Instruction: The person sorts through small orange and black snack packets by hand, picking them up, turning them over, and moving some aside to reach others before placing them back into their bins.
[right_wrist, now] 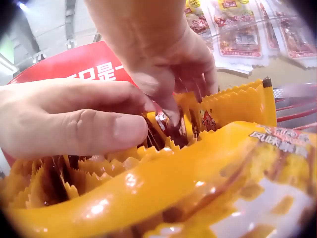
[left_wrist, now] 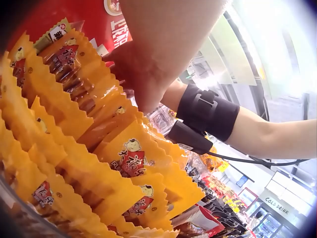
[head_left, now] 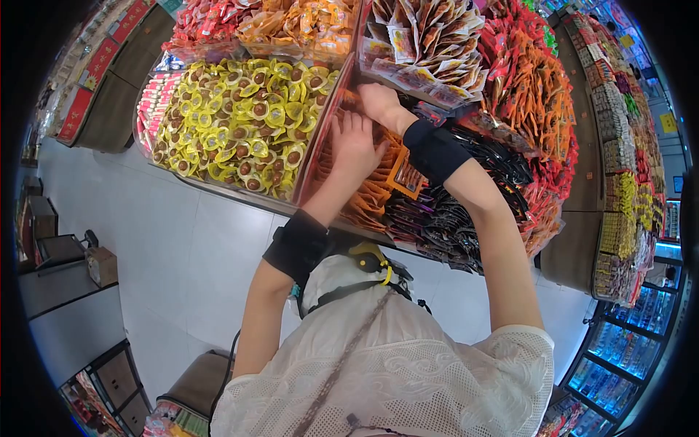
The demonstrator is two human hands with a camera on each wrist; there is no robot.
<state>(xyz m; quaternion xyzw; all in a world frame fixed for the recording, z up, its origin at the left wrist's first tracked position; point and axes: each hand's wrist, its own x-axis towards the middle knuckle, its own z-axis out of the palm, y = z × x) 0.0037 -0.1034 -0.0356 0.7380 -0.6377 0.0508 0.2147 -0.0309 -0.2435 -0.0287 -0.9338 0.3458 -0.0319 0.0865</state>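
Note:
A row of orange snack packets [head_left: 368, 193] stands on edge in a compartment of the display. My left hand [head_left: 354, 146] rests on the packets at the compartment's left side, fingers extended; in the right wrist view its thumb lies along their tops. Just beyond it, my right hand [head_left: 382, 105] reaches down at the far end of the row. Up close, the right hand [right_wrist: 163, 64] has its thumb and fingers around the upper edges of upright orange packets [right_wrist: 188, 106], pinching them. Its fingertips are partly hidden among the packets.
Left of a red divider [head_left: 325, 120] lies a bin of yellow-wrapped candies [head_left: 240, 124]. White-edged packets [head_left: 426, 44] stand behind the hands, with black packets [head_left: 466, 211] and red-orange packets [head_left: 535, 95] to the right. A second display [head_left: 615, 146] runs along the right.

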